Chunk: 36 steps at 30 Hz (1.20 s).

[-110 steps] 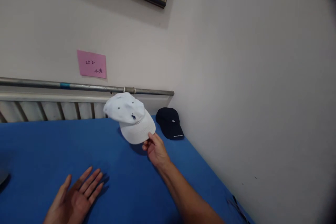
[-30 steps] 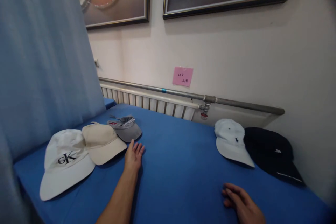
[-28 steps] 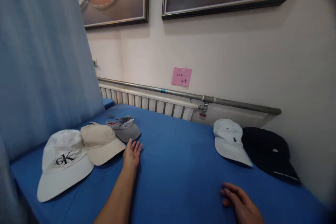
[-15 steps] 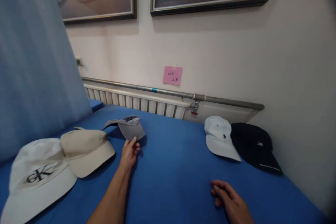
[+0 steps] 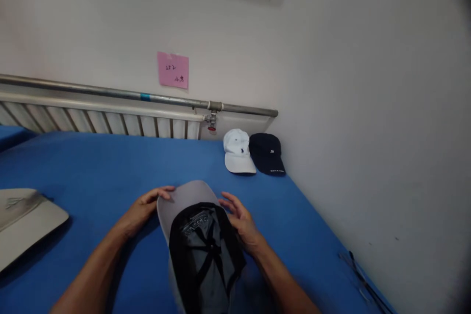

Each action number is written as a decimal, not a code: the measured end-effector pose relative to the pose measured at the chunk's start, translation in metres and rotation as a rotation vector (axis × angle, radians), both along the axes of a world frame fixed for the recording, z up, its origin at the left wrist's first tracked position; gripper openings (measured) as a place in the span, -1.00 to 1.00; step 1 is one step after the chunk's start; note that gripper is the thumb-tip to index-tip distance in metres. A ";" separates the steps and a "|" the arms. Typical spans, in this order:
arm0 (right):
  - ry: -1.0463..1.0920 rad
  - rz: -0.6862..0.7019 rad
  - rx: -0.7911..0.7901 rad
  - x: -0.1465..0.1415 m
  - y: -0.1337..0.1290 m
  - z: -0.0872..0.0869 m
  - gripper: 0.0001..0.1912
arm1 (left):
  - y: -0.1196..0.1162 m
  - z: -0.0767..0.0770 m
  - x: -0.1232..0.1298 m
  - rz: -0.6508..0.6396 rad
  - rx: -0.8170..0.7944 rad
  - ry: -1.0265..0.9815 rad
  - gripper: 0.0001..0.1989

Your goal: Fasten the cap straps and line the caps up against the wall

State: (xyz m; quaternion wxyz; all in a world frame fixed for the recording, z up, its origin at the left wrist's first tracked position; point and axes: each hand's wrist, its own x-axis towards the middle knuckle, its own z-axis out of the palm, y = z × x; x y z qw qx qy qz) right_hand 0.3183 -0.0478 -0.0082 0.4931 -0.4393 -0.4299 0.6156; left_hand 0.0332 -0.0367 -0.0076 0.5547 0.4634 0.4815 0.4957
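Note:
A grey baseball cap (image 5: 191, 196) is turned so that its dark-lined inside faces me and its brim points away. My left hand (image 5: 147, 208) pinches the brim's left edge between thumb and fingers. At the cap's right side is my right hand (image 5: 241, 223), fingers stretched and apart, fingertips by the edge where brim meets crown; whether they press on it I cannot tell. Farther back, a white cap (image 5: 237, 149) lies beside a navy cap (image 5: 267, 152), brims toward me. Part of a beige cap (image 5: 33, 218) shows at the left edge.
The caps are on a blue-covered surface (image 5: 103, 167) that meets the wall on the right. Behind it run a radiator (image 5: 147, 125) and a metal pipe (image 5: 250, 109) with a valve. Thin dark-framed glasses (image 5: 362, 277) appear to lie near the right edge.
My left hand has brought the grey cap from the left toward me and tipped its inside up. My right hand has come to the cap's side. The view has swung right.

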 end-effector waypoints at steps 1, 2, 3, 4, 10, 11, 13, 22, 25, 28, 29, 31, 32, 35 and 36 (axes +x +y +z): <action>-0.017 0.025 0.007 -0.003 -0.001 -0.001 -0.48 | 0.001 0.002 0.003 0.050 -0.010 0.032 -0.63; -0.041 0.039 0.013 -0.004 -0.001 -0.001 -0.54 | 0.002 0.003 0.007 0.102 -0.029 0.043 -0.55; -0.066 0.034 0.018 -0.005 0.000 -0.001 -0.61 | 0.003 0.005 0.010 0.140 -0.051 0.042 -0.48; -0.087 0.016 0.015 -0.005 0.000 0.000 -0.65 | 0.003 0.006 0.012 0.162 -0.075 0.033 -0.45; -0.114 0.002 -0.108 0.004 0.001 0.005 -0.69 | -0.022 0.009 0.020 -0.150 -0.323 0.065 -0.42; -0.117 0.015 -0.132 0.004 0.000 0.005 -0.69 | -0.029 0.011 0.023 -0.262 -0.376 0.115 -0.46; -0.119 0.021 -0.160 0.001 -0.002 0.005 -0.74 | -0.039 0.014 0.031 -0.397 -0.453 0.204 -0.60; -0.072 -0.083 -0.062 -0.025 0.008 -0.001 -0.71 | -0.025 0.020 0.028 0.317 -0.040 0.168 -0.87; -0.121 -0.090 0.000 -0.027 0.010 -0.005 -0.69 | -0.027 0.021 0.030 0.390 0.238 0.409 -0.79; -0.185 -0.118 0.068 -0.020 0.008 -0.008 -0.61 | -0.031 0.021 0.035 0.110 0.387 0.473 -0.78; -0.209 -0.126 0.086 -0.016 0.006 -0.007 -0.60 | -0.033 0.021 0.037 0.013 0.400 0.480 -0.78; -0.252 -0.136 0.122 -0.008 -0.001 -0.005 -0.58 | -0.036 0.023 0.038 -0.137 0.426 0.520 -0.72; -0.297 -0.124 0.172 -0.004 -0.005 -0.002 -0.56 | -0.038 0.025 0.039 -0.185 0.440 0.549 -0.68; -0.555 -0.003 0.495 0.002 -0.019 0.005 -0.46 | -0.043 0.031 0.040 -0.259 0.421 0.592 -0.57; -0.661 0.066 0.630 0.003 -0.023 0.008 -0.41 | -0.044 0.033 0.040 -0.264 0.396 0.585 -0.55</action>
